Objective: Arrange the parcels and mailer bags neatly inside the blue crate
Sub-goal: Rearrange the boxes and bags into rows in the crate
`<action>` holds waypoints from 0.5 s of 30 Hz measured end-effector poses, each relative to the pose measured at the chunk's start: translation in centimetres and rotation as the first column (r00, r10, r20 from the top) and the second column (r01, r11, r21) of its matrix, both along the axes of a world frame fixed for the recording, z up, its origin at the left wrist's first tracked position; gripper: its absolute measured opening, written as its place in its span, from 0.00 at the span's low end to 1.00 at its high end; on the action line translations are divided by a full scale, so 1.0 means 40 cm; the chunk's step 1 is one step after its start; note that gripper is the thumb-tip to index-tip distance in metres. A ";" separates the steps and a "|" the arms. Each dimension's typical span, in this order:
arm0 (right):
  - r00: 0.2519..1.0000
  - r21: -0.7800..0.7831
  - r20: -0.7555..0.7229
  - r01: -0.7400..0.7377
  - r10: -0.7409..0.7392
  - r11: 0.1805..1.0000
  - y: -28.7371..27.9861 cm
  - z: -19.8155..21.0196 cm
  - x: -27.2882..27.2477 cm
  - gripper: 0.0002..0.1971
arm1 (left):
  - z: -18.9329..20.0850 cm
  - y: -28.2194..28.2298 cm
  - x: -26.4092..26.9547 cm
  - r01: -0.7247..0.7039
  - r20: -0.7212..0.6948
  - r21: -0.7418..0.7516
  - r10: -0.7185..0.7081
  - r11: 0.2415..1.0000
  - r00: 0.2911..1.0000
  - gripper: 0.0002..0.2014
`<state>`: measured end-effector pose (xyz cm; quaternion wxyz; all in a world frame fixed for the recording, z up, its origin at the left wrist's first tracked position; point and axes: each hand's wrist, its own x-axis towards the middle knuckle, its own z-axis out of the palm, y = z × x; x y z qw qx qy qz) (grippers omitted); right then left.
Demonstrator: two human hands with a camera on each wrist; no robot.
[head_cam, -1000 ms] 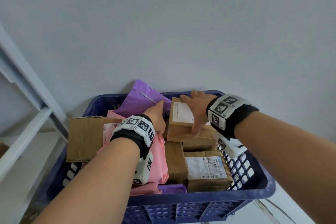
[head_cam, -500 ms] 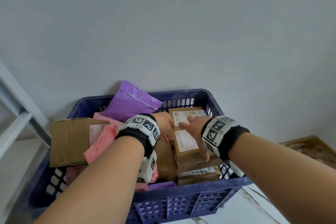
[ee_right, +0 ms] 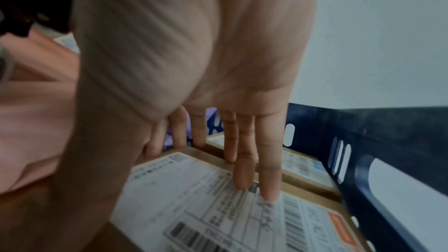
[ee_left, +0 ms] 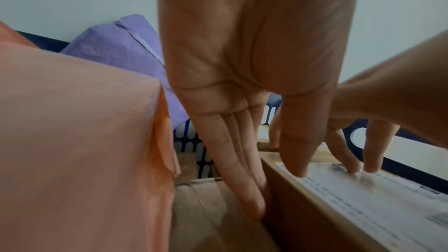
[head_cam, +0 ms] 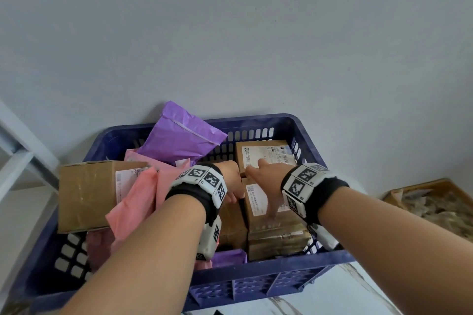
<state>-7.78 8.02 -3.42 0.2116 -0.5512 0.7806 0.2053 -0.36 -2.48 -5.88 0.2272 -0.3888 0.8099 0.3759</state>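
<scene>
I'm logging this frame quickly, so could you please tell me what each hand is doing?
Left hand: open, straight fingers down the side of the labelled box.
Right hand: open, fingertips on that box's label.

Both forearms extend forward. Left hand (head_cam: 231, 181) points down, fingers straight and together. Right hand (head_cam: 268, 181) lies palm-down, fingers (ee_right: 244, 170) straight, slightly spread.

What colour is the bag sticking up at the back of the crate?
Purple. The bag shows best in the head view, poking above the crate rim.
</scene>
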 end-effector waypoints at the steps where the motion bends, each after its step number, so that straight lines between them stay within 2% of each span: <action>1: 1.000 -0.014 0.011 0.005 -0.005 1.000 -0.002 0.000 -0.004 0.54 | -0.004 0.000 -0.005 -0.021 -0.004 0.011 0.021 1.000 1.000 0.14; 8: 1.000 -0.019 0.025 0.008 -0.007 1.000 -0.011 -0.015 -0.031 0.48 | 0.003 0.001 -0.021 -0.047 0.010 0.000 0.047 0.999 0.999 0.12; 12: 0.998 -0.085 0.051 0.027 -0.023 0.996 -0.040 -0.001 -0.038 0.29 | 0.044 -0.017 -0.007 0.027 -0.018 -0.060 -0.028 0.998 0.999 0.04; 15: 1.000 -0.230 0.015 -0.017 0.021 0.973 -0.080 0.029 -0.028 0.17 | 0.104 -0.060 0.023 0.007 -0.059 -0.178 -0.018 0.984 0.998 0.06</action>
